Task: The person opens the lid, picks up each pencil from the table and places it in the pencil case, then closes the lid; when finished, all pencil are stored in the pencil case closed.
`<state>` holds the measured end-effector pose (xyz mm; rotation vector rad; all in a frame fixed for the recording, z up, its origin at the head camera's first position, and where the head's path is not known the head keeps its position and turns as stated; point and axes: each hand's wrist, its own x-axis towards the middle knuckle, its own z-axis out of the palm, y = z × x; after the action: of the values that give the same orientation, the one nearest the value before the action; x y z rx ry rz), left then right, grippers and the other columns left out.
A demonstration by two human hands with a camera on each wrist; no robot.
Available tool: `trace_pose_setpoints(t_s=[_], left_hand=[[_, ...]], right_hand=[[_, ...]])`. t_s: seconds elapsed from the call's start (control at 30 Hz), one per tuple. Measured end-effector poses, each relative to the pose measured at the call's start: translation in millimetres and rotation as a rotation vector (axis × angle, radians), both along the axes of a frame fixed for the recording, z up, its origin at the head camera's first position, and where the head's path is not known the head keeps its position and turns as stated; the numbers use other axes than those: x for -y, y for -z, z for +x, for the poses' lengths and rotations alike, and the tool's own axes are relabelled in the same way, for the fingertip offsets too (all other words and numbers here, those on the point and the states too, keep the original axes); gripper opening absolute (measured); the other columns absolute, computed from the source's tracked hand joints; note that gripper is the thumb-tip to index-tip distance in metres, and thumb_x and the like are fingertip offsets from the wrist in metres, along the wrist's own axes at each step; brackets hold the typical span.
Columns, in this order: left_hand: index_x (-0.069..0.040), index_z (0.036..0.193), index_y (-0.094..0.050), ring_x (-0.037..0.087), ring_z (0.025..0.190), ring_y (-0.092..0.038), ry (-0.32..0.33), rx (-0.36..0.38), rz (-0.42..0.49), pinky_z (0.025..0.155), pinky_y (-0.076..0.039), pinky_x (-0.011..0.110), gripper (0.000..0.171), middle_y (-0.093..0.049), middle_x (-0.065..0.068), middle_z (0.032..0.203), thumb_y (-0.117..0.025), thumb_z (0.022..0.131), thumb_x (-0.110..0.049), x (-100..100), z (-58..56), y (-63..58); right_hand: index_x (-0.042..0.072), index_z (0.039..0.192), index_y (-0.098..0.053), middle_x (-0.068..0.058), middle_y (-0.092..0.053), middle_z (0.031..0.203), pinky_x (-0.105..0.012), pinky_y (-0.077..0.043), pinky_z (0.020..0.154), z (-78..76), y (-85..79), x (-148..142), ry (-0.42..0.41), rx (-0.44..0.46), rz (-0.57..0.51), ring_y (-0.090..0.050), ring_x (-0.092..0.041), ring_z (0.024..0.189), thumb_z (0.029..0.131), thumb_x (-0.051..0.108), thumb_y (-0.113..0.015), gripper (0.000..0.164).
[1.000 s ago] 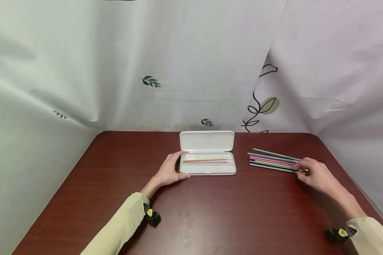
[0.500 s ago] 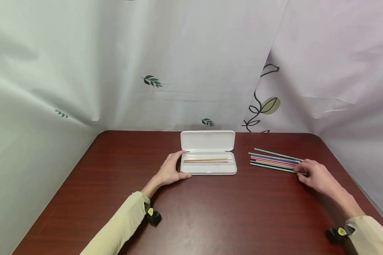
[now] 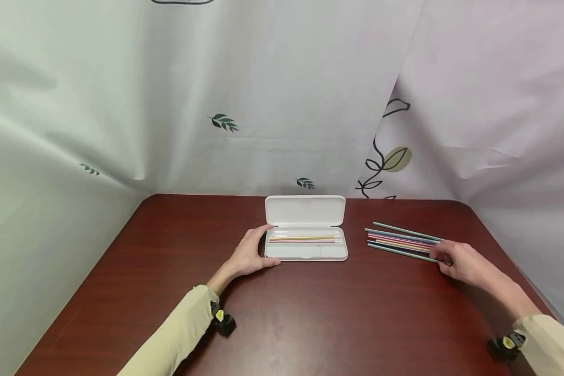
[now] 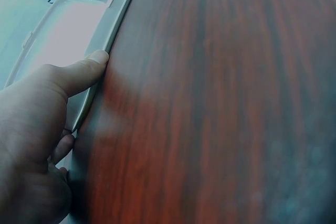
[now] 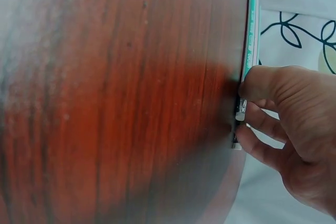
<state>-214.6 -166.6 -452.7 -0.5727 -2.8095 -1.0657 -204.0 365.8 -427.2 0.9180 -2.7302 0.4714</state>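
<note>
At far left, a white cloth [image 3: 47, 230] printed with leaf sprigs, continuing behind and to the right of a reddish-brown wooden table [image 3: 310, 313]; next, a pale yellow sleeve [image 3: 169, 334], with a black wrist camera [image 3: 224, 324] strapped at its cuff; then the left hand [image 3: 245, 255], which grips the left end of a white pencil case [image 3: 286, 254], thumb on the near edge and fingers toward the far corner; the case lies on the table near its back edge, lid [image 3: 305, 211] raised at the rear; inside, in the rear compartment, lie a yellow pencil [image 3: 303, 238] and a pink pencil [image 3: 301, 242], side by side; to the right of the case and apart from it, a fan of coloured pencils [image 3: 395, 240] on the table, a pale green pencil [image 3: 401, 228] set off at the back; at the front, a green lettered pencil [image 3: 399, 252], its eraser end pinched by the right hand [image 3: 467, 261]; at far right, the other sleeve [image 3: 552, 339], also bearing a wrist camera
</note>
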Motion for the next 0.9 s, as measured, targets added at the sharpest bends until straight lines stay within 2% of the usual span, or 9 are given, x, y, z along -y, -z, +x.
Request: trace_pose_setpoints(t_s=[0.23,0.47,0.67,0.9], left_hand=[[-0.009,0.147,-0.045,0.031,0.132,-0.042,-0.004,0.034,-0.004,0.105,-0.037,0.049,0.09,-0.051,0.014,0.139,-0.091,0.071,-0.028,-0.9,1.7,-0.3],[-0.01,0.146,-0.046,0.031,0.132,-0.042,-0.01,0.025,-0.002,0.105,-0.037,0.049,0.09,-0.052,0.013,0.139,-0.091,0.071,-0.028,-0.4,0.4,-2.2],[-0.01,0.147,-0.045,0.031,0.132,-0.041,-0.008,0.028,-0.003,0.105,-0.037,0.049,0.09,-0.051,0.013,0.14,-0.09,0.072,-0.028,0.1,-0.5,-3.3],[-0.01,0.148,-0.044,0.03,0.133,-0.04,0.002,0.024,-0.011,0.105,-0.037,0.049,0.09,-0.051,0.012,0.141,-0.09,0.072,-0.029,-0.3,-1.4,-3.5]], right_hand=[[0.014,0.081,-0.061,0.015,-0.047,0.075,-0.026,-0.038,0.053,2.0,1.9,0.7,-0.012,-0.018,0.0,-0.04,0.001,0.065,0.062,-0.014,-0.074,0.037],[0.016,0.083,-0.063,0.017,-0.05,0.078,-0.024,-0.039,0.054,-0.5,-1.4,5.9,-0.053,-0.052,-0.049,-0.043,0.001,0.067,0.061,-0.013,-0.074,0.038],[0.016,0.085,-0.064,0.017,-0.051,0.079,-0.022,-0.039,0.055,-5.2,-13.3,25.5,-0.121,-0.057,-0.11,-0.045,0.0,0.067,0.062,-0.015,-0.07,0.039],[0.014,0.086,-0.065,0.015,-0.055,0.081,-0.022,-0.042,0.056,-15.5,-26.9,56.1,-0.189,-0.04,-0.132,-0.05,-0.003,0.068,0.063,-0.014,-0.071,0.036]])
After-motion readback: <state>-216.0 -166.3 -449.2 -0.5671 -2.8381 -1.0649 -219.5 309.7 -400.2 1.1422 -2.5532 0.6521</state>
